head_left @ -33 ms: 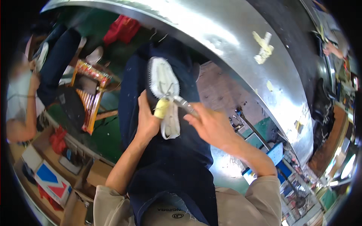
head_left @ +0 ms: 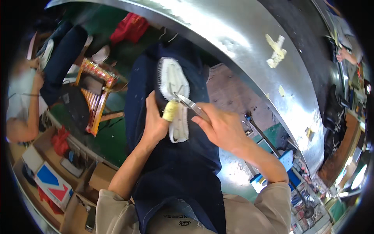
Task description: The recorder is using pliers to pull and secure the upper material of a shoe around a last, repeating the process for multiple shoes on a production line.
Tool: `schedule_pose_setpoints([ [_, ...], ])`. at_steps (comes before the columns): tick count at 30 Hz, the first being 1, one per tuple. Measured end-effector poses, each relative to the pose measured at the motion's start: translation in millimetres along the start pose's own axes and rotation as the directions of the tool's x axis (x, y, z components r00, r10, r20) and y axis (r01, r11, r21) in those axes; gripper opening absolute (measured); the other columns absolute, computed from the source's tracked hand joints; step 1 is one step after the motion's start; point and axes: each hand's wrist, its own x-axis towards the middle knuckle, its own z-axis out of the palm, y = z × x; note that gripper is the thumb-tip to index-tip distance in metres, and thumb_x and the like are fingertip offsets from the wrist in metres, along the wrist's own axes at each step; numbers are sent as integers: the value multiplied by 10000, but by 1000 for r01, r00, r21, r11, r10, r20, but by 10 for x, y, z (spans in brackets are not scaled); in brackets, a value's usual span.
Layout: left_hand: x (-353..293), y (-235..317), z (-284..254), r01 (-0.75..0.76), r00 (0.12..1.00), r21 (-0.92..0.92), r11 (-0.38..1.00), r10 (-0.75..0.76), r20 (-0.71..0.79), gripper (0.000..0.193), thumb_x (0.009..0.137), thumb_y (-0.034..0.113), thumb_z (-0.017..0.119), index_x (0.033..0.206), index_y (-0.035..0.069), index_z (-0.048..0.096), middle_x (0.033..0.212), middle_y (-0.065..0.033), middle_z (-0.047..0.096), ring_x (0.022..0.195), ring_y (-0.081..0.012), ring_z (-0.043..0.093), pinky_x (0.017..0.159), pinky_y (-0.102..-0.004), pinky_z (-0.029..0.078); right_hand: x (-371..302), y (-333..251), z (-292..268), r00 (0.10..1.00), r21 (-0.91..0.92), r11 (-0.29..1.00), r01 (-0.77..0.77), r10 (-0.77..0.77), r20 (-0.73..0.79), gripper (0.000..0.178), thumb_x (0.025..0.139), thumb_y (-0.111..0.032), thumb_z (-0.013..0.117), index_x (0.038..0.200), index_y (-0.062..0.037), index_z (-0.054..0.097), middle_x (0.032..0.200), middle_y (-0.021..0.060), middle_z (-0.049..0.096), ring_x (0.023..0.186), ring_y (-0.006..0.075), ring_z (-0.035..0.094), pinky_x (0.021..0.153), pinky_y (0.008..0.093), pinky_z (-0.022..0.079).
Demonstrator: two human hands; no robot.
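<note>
On my lap, over a dark blue apron (head_left: 171,183), lies a shoe with its white sole (head_left: 170,76) turned up, a row of stitches along its edge. My left hand (head_left: 155,123) grips the shoe from its left side, its fingers partly hidden. Yellow tape (head_left: 170,110) wraps the thumb, which presses on the sole. My right hand (head_left: 222,126) is closed round a silver metal hand tool (head_left: 191,104) with a narrow pointed tip; its exact kind I cannot make out. That tip touches or hovers at the middle of the sole, beside thin dark strands (head_left: 170,88).
A shiny metal bench (head_left: 249,43) curves across the front and right, with yellowish scraps (head_left: 276,50) on it. Left are a slatted wooden chair (head_left: 93,105), a seated person (head_left: 25,101) and a partitioned box (head_left: 82,187). Black boots (head_left: 331,109) stand far right.
The tool's tip has shifted slightly up the sole, and more of its metal shows past my right hand. My left hand keeps its hold on the shoe. The whole view has shifted slightly.
</note>
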Motion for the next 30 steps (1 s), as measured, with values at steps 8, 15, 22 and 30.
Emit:
schedule_pose_setpoints([
  [8,-69,21,19,-48,999,130,990,49,-3,808,977,426,681,1510,-65,324,1423,-261,479,1333,-343,491,1145,-423,367,387,167,-28,943,-183,959,216,-156,295,216,965,-220,696,1062,-65,581,824,124,705,732,342,710,605,434,532],
  [15,-1,248,-346,93,974,129,987,-117,194,835,971,509,658,1502,-58,352,1385,-326,557,1319,-439,548,1108,-458,418,396,20,-138,873,-10,987,-160,146,466,269,1036,-275,601,1042,-13,539,792,176,702,748,382,709,621,473,535],
  [22,7,399,-344,132,967,210,969,-172,186,811,974,543,652,1455,-61,403,1300,-312,642,1240,-451,621,1036,-453,476,96,-66,-111,797,17,996,83,-77,600,344,1041,-321,603,958,4,528,725,173,692,693,369,712,585,456,533],
  [30,-62,61,-198,-24,999,170,985,20,27,801,981,427,659,1522,-58,322,1273,-316,652,1179,-484,643,994,-472,503,-189,196,198,916,-18,999,45,-34,400,369,1071,-374,565,963,-21,555,674,119,670,565,272,683,529,370,526],
])
